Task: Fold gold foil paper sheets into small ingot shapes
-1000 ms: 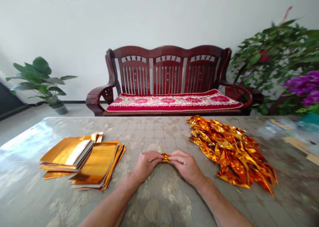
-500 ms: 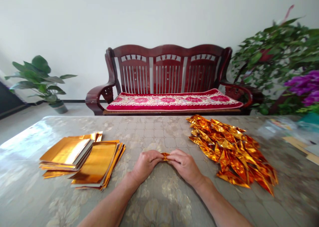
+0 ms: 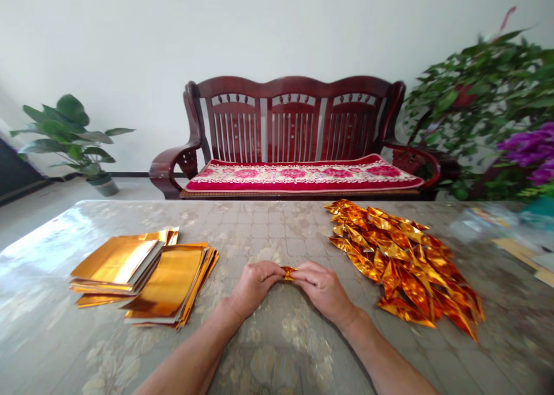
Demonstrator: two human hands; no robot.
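where the counter (image 3: 277,349) runs off to the far left, a potted plant (image 3: 69,135) stands on the floor, and two overlapping stacks of gold foil sheets (image 3: 147,279) lie on the counter's left side. at the near middle, the left hand (image 3: 253,288) and right hand (image 3: 324,291) meet, the fingers of both pinched on a small folded gold foil piece (image 3: 288,272) held just above the counter. a heap of folded gold foil pieces (image 3: 402,262) lies to the right, with a red wooden bench (image 3: 294,141) behind.
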